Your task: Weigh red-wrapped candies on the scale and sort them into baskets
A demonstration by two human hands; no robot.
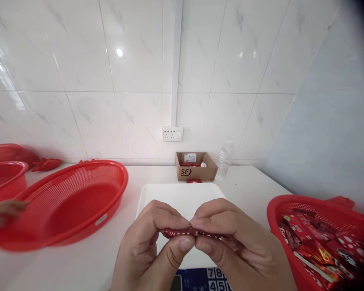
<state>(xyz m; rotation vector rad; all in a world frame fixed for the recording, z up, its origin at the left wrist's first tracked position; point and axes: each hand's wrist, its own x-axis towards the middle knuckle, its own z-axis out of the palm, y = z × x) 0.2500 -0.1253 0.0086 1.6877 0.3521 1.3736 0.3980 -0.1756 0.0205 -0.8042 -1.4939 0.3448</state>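
The person's two hands are meeting in front of the chest, and the dark red lettered packet (pixel 180 233) is sitting directly between their fingertips. Its long axis is running left to right, roughly level, with pale capitals facing the camera; the fingers are hiding some of them. Neither hand is nearer: the left hand (pixel 148 238) is gripping the packet's left part and the right hand (pixel 241 238) its right part, the thumbs almost touching at the middle.

Each hand is pinching with the thumb below and the index finger above, leaving no gap beyond the packet's own thickness. Both are arching inward, knuckles high, wrists angling up from the lower edge of the view. How the remaining fingers are lying is partly hidden.

Behind the hands, the white platform (pixel 182 196) of a scale is resting on the tabletop (pixel 248 182), its blue keypad panel (pixel 197 281) showing below between the wrists. To the right, a red perforated basket (pixel 273 206) is holding wrapped sweets (pixel 309 230). To the left, a large red colander (pixel 121 178) is standing, and a co-worker's blurred hand (pixel 6 212) is reaching over its near rim.
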